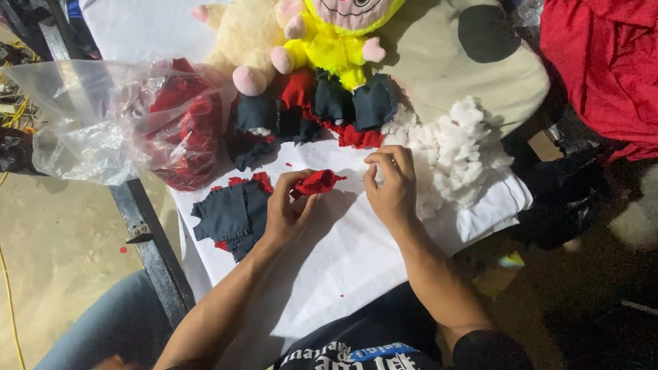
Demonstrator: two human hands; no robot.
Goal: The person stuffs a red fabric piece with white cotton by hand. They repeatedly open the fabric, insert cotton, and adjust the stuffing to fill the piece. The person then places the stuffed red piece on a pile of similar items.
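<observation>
Slippage risk: left hand (pixel 288 212) pinches small red fabric pouch (pixel 317 183) just above white-covered worktop (pixel 343 253); right hand (pixel 391 185), fingertips closed on white stuffing tuft, beside it. Loose fluffy white stuffing pile (pixel 452 147) right of grip could scatter; dark navy fabric pieces (pixel 233 216) left could snag.

One package shows: a clear, crinkled plastic bag (pixel 113 116) lying on its side at the left edge of the white-covered table (pixel 343 260), partly overhanging it. It is loosely bunched, its mouth toward the table, with red fabric pieces (pixel 188 130) inside.
</observation>
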